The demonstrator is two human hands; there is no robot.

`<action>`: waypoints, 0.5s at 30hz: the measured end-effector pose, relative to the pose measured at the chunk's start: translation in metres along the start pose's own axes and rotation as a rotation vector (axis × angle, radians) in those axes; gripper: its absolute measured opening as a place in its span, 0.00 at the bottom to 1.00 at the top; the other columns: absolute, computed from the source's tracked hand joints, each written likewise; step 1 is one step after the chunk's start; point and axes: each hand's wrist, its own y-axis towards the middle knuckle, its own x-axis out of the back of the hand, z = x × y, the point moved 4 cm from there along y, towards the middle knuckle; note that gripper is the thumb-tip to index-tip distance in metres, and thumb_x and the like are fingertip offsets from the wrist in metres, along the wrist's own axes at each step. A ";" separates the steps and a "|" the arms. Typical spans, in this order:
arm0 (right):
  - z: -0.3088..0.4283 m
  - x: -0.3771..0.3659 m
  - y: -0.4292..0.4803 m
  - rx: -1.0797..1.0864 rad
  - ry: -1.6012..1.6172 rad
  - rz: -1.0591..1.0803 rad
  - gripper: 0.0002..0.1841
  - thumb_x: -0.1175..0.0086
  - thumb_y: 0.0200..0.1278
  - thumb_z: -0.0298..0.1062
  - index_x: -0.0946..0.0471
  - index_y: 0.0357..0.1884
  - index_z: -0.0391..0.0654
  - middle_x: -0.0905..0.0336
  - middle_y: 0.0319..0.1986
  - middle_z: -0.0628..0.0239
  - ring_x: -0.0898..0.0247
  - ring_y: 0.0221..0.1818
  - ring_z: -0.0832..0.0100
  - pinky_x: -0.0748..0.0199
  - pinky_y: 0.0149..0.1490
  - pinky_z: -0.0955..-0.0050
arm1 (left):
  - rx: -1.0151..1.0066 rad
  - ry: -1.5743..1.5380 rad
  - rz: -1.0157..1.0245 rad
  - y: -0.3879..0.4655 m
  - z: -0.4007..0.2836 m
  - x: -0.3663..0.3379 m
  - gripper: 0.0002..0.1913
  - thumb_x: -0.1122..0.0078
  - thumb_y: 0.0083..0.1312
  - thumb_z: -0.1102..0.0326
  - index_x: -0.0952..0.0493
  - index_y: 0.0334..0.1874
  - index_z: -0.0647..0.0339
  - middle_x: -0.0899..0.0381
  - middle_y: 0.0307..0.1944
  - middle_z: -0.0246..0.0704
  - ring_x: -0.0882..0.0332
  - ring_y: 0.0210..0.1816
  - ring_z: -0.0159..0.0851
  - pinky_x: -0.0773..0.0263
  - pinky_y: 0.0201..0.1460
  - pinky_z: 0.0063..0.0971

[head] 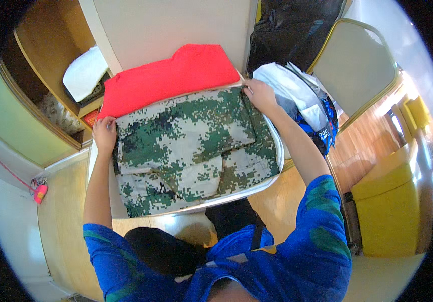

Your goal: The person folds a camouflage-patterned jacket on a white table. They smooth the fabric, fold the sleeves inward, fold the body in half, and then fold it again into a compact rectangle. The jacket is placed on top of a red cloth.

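A folded camouflage garment (186, 132) with a green, white and black pixel pattern lies spread over a white-rimmed tray or container (239, 194) before me. Its far left corner is pinched by my left hand (105, 134). At the far right corner, my right hand (259, 94) has its fingertips on the cloth near the rim. Behind the camouflage cloth rests a folded bright red cloth (171, 81), along the far edge. What lies under both cloths is hidden.
To the right, white cloth or plastic (288, 83) lies on a blue printed bag (327, 128), beside a gold-framed chair (356, 68). Open shelves hold a white folded item (84, 75) at left. A pink brush (40, 193) is on the floor; a yellow box-like object (390, 211) stands right.
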 end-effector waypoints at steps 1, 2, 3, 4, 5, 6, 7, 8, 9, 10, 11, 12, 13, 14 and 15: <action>0.001 0.003 -0.001 -0.056 0.012 0.021 0.10 0.43 0.63 0.41 0.23 0.42 0.49 0.20 0.37 0.58 0.22 0.43 0.51 0.24 0.44 0.52 | 0.037 -0.017 -0.004 -0.001 0.001 0.001 0.05 0.38 0.62 0.65 0.18 0.40 0.49 0.20 0.37 0.35 0.24 0.46 0.49 0.31 0.51 0.44; 0.001 0.005 0.002 -0.111 0.023 0.041 0.10 0.43 0.64 0.41 0.24 0.42 0.48 0.20 0.38 0.58 0.22 0.43 0.51 0.24 0.44 0.52 | 0.074 -0.032 -0.009 -0.002 0.004 0.004 0.06 0.38 0.62 0.65 0.19 0.40 0.49 0.20 0.37 0.35 0.24 0.46 0.49 0.30 0.51 0.44; -0.001 0.004 0.000 -0.174 0.035 0.064 0.10 0.44 0.64 0.42 0.25 0.42 0.48 0.20 0.38 0.57 0.22 0.42 0.50 0.24 0.44 0.52 | 0.106 -0.047 -0.009 -0.004 0.003 0.008 0.06 0.39 0.62 0.66 0.19 0.41 0.49 0.20 0.37 0.34 0.24 0.45 0.49 0.30 0.50 0.44; -0.004 0.005 0.000 -0.101 0.028 0.065 0.12 0.44 0.65 0.43 0.26 0.44 0.48 0.19 0.38 0.57 0.21 0.41 0.49 0.23 0.43 0.51 | 0.026 -0.038 -0.061 -0.005 -0.008 0.019 0.07 0.40 0.63 0.67 0.20 0.43 0.52 0.19 0.37 0.34 0.25 0.45 0.48 0.31 0.50 0.43; -0.006 0.005 -0.004 -0.027 0.022 0.066 0.13 0.44 0.66 0.44 0.27 0.46 0.49 0.18 0.39 0.56 0.21 0.40 0.48 0.23 0.42 0.51 | -0.028 -0.086 -0.025 -0.007 -0.015 0.026 0.09 0.41 0.64 0.68 0.21 0.46 0.56 0.20 0.42 0.38 0.25 0.49 0.49 0.32 0.55 0.42; 0.000 0.010 -0.006 -0.059 0.054 0.068 0.15 0.45 0.66 0.44 0.28 0.50 0.48 0.19 0.41 0.55 0.22 0.43 0.48 0.24 0.45 0.51 | -0.064 -0.159 -0.009 -0.011 -0.026 0.038 0.10 0.42 0.65 0.68 0.22 0.49 0.57 0.21 0.46 0.40 0.26 0.52 0.50 0.33 0.58 0.41; 0.005 0.015 -0.010 -0.093 0.083 0.075 0.18 0.45 0.66 0.45 0.28 0.53 0.48 0.20 0.43 0.53 0.23 0.45 0.47 0.24 0.48 0.51 | -0.096 -0.235 0.012 -0.018 -0.043 0.050 0.12 0.43 0.67 0.68 0.23 0.51 0.59 0.22 0.50 0.42 0.27 0.55 0.50 0.35 0.61 0.41; 0.004 0.019 -0.014 -0.051 0.086 -0.003 0.21 0.46 0.67 0.45 0.29 0.57 0.46 0.22 0.46 0.50 0.25 0.49 0.46 0.26 0.51 0.52 | -0.055 -0.327 0.170 -0.024 -0.064 0.065 0.15 0.45 0.69 0.68 0.26 0.57 0.62 0.25 0.57 0.45 0.31 0.61 0.51 0.39 0.67 0.40; 0.007 0.021 -0.017 -0.007 0.101 -0.082 0.24 0.47 0.68 0.45 0.30 0.61 0.43 0.23 0.49 0.48 0.27 0.52 0.45 0.27 0.55 0.52 | -0.073 -0.378 0.228 -0.036 -0.083 0.085 0.19 0.47 0.71 0.66 0.29 0.62 0.64 0.29 0.63 0.47 0.35 0.68 0.51 0.44 0.72 0.38; 0.022 0.033 -0.025 -0.019 0.226 -0.059 0.26 0.47 0.69 0.43 0.33 0.64 0.39 0.27 0.55 0.44 0.31 0.57 0.45 0.31 0.59 0.53 | -0.083 -0.387 0.308 -0.053 -0.110 0.111 0.22 0.50 0.73 0.65 0.34 0.67 0.65 0.34 0.68 0.49 0.43 0.74 0.51 0.50 0.76 0.37; 0.035 0.040 -0.037 0.100 0.334 -0.105 0.25 0.47 0.69 0.40 0.34 0.64 0.40 0.27 0.55 0.45 0.31 0.57 0.44 0.32 0.61 0.55 | -0.136 -0.435 0.395 -0.069 -0.132 0.134 0.24 0.53 0.73 0.66 0.36 0.70 0.65 0.37 0.70 0.48 0.48 0.76 0.51 0.53 0.77 0.38; 0.070 0.060 -0.053 0.153 0.404 -0.029 0.26 0.47 0.69 0.38 0.35 0.66 0.40 0.28 0.58 0.45 0.34 0.61 0.45 0.35 0.65 0.58 | -0.184 -0.458 0.430 -0.087 -0.147 0.153 0.25 0.53 0.72 0.64 0.37 0.71 0.64 0.38 0.72 0.48 0.48 0.76 0.52 0.55 0.78 0.40; 0.088 0.067 -0.077 0.156 0.383 0.041 0.29 0.47 0.69 0.40 0.37 0.69 0.41 0.35 0.66 0.47 0.41 0.69 0.47 0.42 0.71 0.58 | -0.234 -0.425 0.481 -0.103 -0.161 0.165 0.28 0.51 0.71 0.60 0.38 0.72 0.63 0.41 0.73 0.47 0.49 0.77 0.52 0.56 0.78 0.42; 0.105 0.068 -0.097 0.280 0.333 0.144 0.30 0.48 0.70 0.42 0.38 0.71 0.43 0.40 0.69 0.49 0.46 0.72 0.49 0.47 0.73 0.56 | -0.274 -0.413 0.529 -0.117 -0.176 0.173 0.31 0.50 0.70 0.56 0.39 0.72 0.63 0.42 0.74 0.46 0.49 0.77 0.53 0.55 0.78 0.43; 0.117 0.068 -0.111 0.415 0.278 0.247 0.31 0.48 0.70 0.44 0.39 0.72 0.45 0.45 0.72 0.50 0.50 0.75 0.50 0.52 0.76 0.54 | -0.331 -0.375 0.566 -0.128 -0.186 0.174 0.33 0.48 0.70 0.52 0.39 0.73 0.61 0.41 0.74 0.45 0.48 0.76 0.52 0.54 0.78 0.44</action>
